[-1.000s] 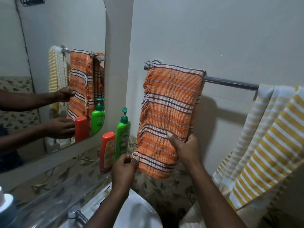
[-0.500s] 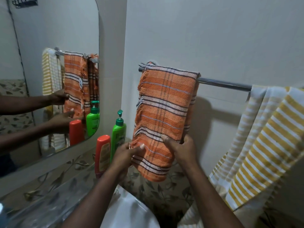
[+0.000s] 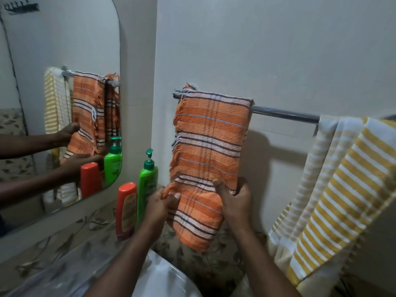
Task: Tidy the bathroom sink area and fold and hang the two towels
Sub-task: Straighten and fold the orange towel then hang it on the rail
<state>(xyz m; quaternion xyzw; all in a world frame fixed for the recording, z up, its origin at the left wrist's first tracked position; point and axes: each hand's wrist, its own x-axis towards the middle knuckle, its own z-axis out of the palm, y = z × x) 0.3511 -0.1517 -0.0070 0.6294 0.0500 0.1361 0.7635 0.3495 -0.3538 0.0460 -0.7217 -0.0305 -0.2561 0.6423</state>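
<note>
An orange striped towel hangs folded over the left end of a chrome towel bar on the wall. My left hand pinches its lower left edge. My right hand grips its lower right edge, thumb on the front. A yellow and white striped towel hangs over the bar's right end, loosely draped and spreading downward.
A red bottle and a green pump bottle stand on a glass shelf left of the towel. A mirror hangs above the shelf. The white sink sits below my arms.
My left hand rose from the towel's bottom corner to its lower left edge. Both hands now hold the towel at about the same height. The view has shifted slightly.
</note>
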